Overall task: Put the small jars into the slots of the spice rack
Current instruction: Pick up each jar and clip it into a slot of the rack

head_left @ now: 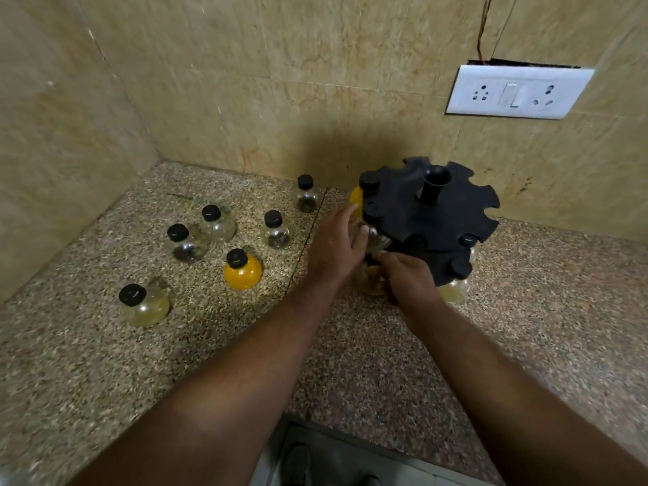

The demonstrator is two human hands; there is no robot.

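Hands at the spice rack (403, 212)
The left hand (333, 247) grips a clear jar (378, 240) (blurred); the right hand (410, 280) curls beside it, grip unclear.

Home kitchen: granite counter (385, 363), tiled wall (245, 82), spice jars (243, 270).

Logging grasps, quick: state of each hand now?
Left hand: holding a small clear round glass jar at the black plastic spice rack.
Right hand: curled beside the rack; hold cannot be told.

Your left hand (333, 249) and right hand (410, 280) are bare. Your left forearm (245, 363) and right forearm (491, 363) are bare as far as they show. Near the bottom, a dark blurred shape (298, 463) could be your shoe; it's too unclear to tell.
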